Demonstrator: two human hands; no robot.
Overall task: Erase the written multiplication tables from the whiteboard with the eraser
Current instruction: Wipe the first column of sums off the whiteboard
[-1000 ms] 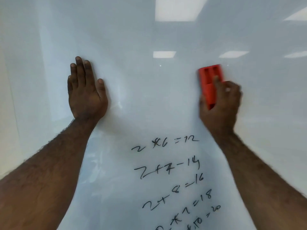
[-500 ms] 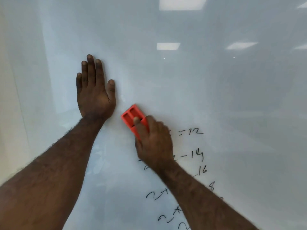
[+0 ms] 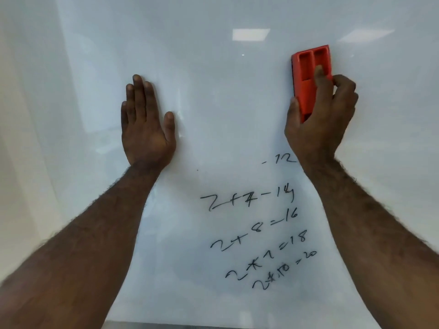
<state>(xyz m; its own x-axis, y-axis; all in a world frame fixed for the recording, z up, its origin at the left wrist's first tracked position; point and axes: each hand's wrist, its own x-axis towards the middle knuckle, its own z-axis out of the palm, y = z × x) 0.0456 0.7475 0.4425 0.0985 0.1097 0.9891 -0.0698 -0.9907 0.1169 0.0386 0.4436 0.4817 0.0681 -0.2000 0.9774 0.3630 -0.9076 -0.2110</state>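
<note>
The red eraser was gripped by the right hand against the whiteboard, above and right of the remaining tables. The left hand was laid flat, empty, left of them.

Your 2 forearms enter from the lower left and lower right of the frame, both bare, no sleeves showing. Dark hair covers both forearms, thickest along the outer edges. Your left hand at centre left and right hand at upper right are bare too: no gloves. Short fingernails show on the left hand.
</note>
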